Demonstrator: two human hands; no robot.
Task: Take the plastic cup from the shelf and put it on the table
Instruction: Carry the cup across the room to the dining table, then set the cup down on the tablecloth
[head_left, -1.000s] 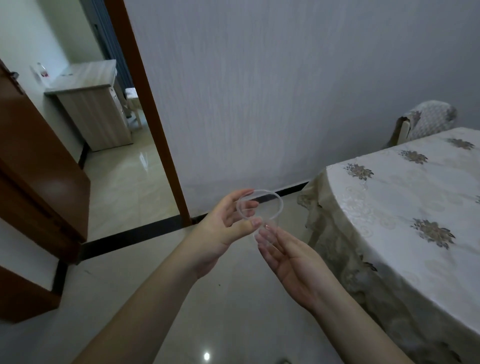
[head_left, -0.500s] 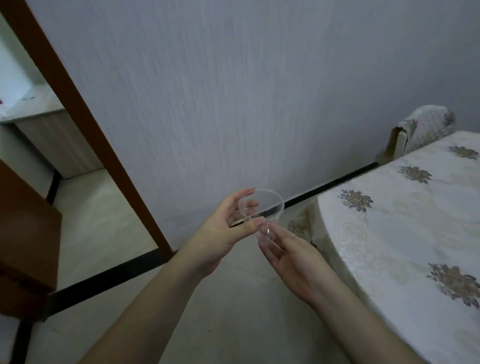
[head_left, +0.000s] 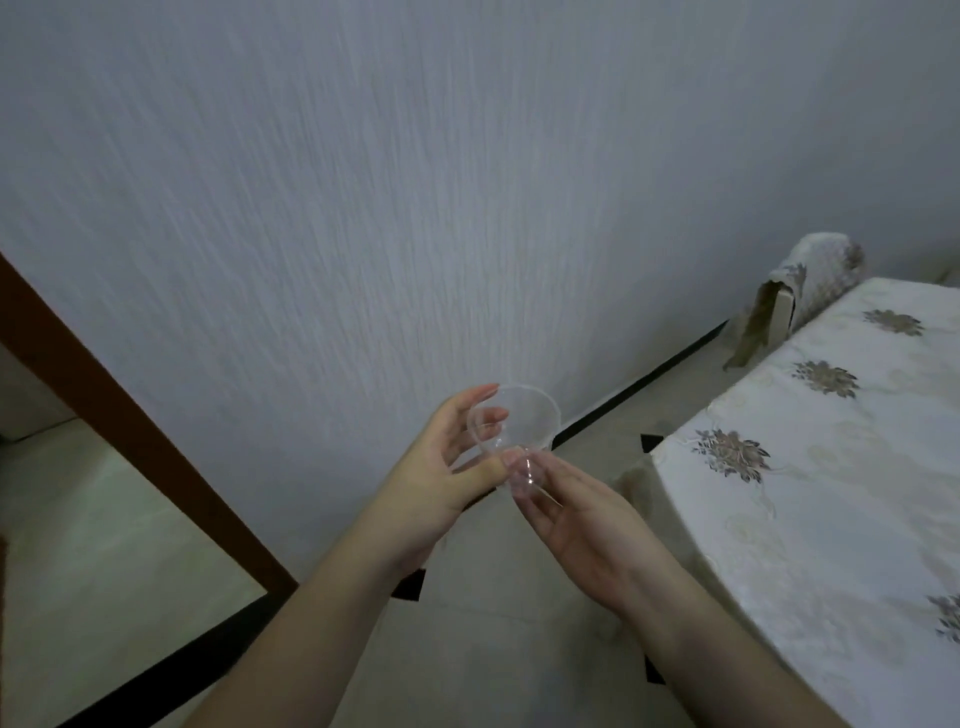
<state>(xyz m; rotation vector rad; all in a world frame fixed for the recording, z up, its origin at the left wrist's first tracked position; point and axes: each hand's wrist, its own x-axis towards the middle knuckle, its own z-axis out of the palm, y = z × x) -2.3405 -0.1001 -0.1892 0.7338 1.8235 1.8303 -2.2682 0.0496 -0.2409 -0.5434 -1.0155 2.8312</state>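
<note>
A clear plastic cup (head_left: 524, 426) is held in the air in front of a grey wall, its mouth tilted toward me. My left hand (head_left: 441, 467) grips its side between thumb and fingers. My right hand (head_left: 576, 514) lies palm up under the cup's base, its fingertips touching the bottom. The table (head_left: 841, 483), covered with a white cloth with brown flower patterns, stands to the right of both hands. No shelf is in view.
A chair back (head_left: 810, 280) draped in patterned cloth stands at the table's far end against the wall. A brown door frame (head_left: 130, 431) runs diagonally at the left, with a tiled floor (head_left: 104, 561) beyond it. A black skirting strip lines the wall base.
The view has swung to the right: the doorway and cabinet have slid out at the left, and the table now fills more of the right. Both hands stay on the cup.
</note>
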